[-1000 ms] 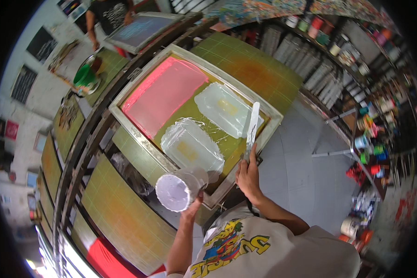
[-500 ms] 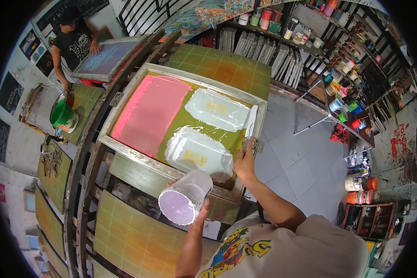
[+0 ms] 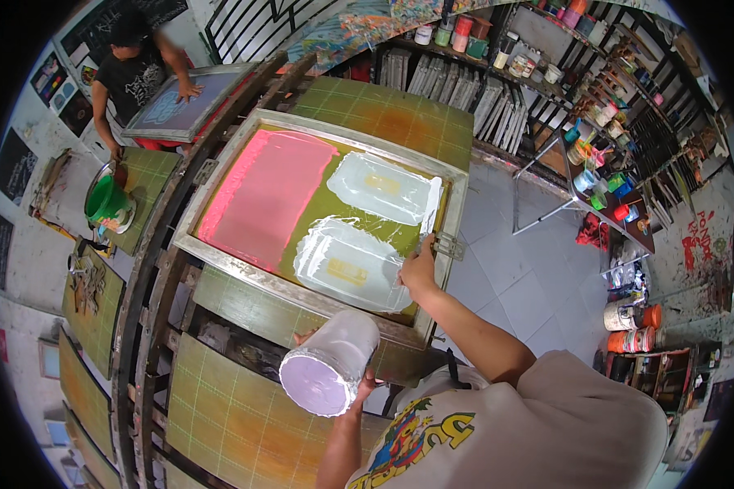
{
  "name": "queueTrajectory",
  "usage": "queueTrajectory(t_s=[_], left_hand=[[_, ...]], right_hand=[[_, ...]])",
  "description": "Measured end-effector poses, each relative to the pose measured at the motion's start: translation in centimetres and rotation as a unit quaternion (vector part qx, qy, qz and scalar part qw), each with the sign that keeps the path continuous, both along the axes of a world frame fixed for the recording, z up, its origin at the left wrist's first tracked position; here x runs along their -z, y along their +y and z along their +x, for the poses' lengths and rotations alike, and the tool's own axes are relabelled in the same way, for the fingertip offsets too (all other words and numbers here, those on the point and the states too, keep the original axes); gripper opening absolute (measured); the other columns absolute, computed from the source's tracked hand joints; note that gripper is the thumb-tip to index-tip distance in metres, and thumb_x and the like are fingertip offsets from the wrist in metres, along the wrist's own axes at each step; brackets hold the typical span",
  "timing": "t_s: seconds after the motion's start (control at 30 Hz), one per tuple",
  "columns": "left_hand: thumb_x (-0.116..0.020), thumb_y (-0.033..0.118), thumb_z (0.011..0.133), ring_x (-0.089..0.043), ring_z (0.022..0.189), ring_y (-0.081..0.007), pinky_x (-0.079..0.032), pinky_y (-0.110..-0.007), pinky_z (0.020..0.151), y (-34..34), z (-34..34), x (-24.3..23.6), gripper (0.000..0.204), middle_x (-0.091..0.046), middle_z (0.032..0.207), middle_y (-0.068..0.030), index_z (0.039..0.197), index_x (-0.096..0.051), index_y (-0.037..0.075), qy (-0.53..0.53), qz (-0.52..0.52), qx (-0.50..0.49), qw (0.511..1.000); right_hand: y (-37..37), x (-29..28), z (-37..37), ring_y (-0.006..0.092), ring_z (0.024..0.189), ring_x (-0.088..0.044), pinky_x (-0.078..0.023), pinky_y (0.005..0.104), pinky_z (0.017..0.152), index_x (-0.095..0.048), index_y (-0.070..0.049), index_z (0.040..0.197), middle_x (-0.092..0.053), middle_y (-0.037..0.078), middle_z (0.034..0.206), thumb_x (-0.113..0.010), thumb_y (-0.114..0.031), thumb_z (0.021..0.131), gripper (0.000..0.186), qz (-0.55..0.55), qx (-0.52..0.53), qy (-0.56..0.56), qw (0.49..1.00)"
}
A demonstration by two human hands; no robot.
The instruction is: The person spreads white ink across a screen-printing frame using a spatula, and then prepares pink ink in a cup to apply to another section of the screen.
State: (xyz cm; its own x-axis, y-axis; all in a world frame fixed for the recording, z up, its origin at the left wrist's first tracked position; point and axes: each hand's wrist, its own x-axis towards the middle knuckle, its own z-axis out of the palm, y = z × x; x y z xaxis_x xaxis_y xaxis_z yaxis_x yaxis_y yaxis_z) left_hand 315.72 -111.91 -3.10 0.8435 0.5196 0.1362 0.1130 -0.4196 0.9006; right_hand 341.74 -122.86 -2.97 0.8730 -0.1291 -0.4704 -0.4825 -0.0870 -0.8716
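Observation:
My left hand point(image 3: 365, 386) is wrapped round a translucent whitish plastic tub point(image 3: 347, 339), tilted so its round end with a white-smeared rim faces me. My right hand point(image 3: 418, 270) grips a spatula point(image 3: 434, 200) coated in white ink at the right side of a screen-printing frame point(image 3: 302, 303). On the mesh, pink ink point(image 3: 263, 196) covers the left part. Two white ink patches, one far point(image 3: 352, 181) and one near point(image 3: 306, 259), surround pale rectangles at the right. The spatula's handle is mostly hidden in my fist.
Green printing boards point(image 3: 245, 407) line the dark rails point(image 3: 148, 326). At far left a person point(image 3: 130, 81) holds another screen point(image 3: 189, 102), near a green bucket point(image 3: 110, 204). Screens point(image 3: 465, 90) stand on a back shelf. A table with ink pots point(image 3: 583, 179) is at right.
My right hand has moved slightly left with the spatula, further over the mesh. The tub in my left hand has shifted a little down. The other person's hand has slid across their screen.

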Motion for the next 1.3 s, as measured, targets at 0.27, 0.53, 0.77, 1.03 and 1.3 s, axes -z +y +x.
queueTrajectory(t_s=[0.27, 0.53, 0.77, 1.03, 1.3], left_hand=[[-0.063, 0.050, 0.096, -0.054, 0.128, -0.0444, -0.044, -0.054, 0.109, 0.6, 0.4, 1.5, 0.066, -0.058, 0.140, -0.0234, 0.142, -0.055, 0.005, -0.051, 0.024, -0.075, 0.996], [-0.065, 0.050, 0.095, -0.056, 0.125, -0.0421, -0.045, -0.054, 0.107, 0.9, -0.6, 1.7, 0.063, -0.060, 0.135, -0.0212, 0.137, -0.058, 0.005, -0.051, 0.034, -0.104, 0.993], [-0.066, 0.051, 0.094, -0.058, 0.121, -0.0401, -0.046, -0.053, 0.105, -0.1, -1.5, 1.6, 0.060, -0.063, 0.131, -0.0193, 0.133, -0.061, 0.005, -0.048, 0.049, -0.112, 0.991], [-0.068, 0.051, 0.093, -0.060, 0.117, -0.0379, -0.047, -0.052, 0.104, -2.2, -2.9, 2.0, 0.058, -0.065, 0.126, -0.0172, 0.128, -0.065, 0.005, -0.044, 0.075, -0.135, 0.987], [-0.075, 0.041, 0.089, -0.062, 0.116, -0.0341, -0.049, -0.049, 0.102, -4.4, -3.9, 3.4, 0.051, -0.068, 0.122, -0.0155, 0.126, -0.067, 0.006, -0.009, 0.042, -0.214, 0.976]], right_hand=[[2.7, -0.4, 2.1, 0.0184, 0.056, -0.050, -0.046, 0.0367, 0.046, 0.002, -0.032, 0.167, -0.058, 0.013, 0.091, -0.041, -0.002, 0.105, 0.082, 0.018, -0.034, 0.053, 0.998], [5.7, 0.0, 4.5, 0.0203, 0.056, -0.051, -0.044, 0.0377, 0.046, 0.000, -0.031, 0.167, -0.053, 0.011, 0.079, -0.041, -0.002, 0.104, 0.080, 0.067, -0.096, 0.062, 0.991], [6.1, 0.5, 8.9, 0.0191, 0.052, -0.047, -0.039, 0.0348, 0.044, -0.003, -0.032, 0.167, -0.052, 0.010, 0.077, -0.043, -0.005, 0.106, 0.078, 0.092, -0.183, 0.093, 0.974], [-0.4, -4.5, 5.9, 0.0117, 0.052, -0.040, -0.036, 0.0294, 0.044, -0.019, -0.032, 0.166, -0.047, 0.002, 0.075, -0.046, -0.012, 0.108, 0.068, 0.037, -0.318, 0.048, 0.946], [-8.5, -5.7, 1.1, 0.0278, 0.099, -0.065, -0.050, 0.0353, 0.097, -0.037, -0.019, 0.161, -0.068, 0.017, 0.121, -0.048, -0.016, 0.107, 0.055, -0.147, -0.467, -0.152, 0.858]])
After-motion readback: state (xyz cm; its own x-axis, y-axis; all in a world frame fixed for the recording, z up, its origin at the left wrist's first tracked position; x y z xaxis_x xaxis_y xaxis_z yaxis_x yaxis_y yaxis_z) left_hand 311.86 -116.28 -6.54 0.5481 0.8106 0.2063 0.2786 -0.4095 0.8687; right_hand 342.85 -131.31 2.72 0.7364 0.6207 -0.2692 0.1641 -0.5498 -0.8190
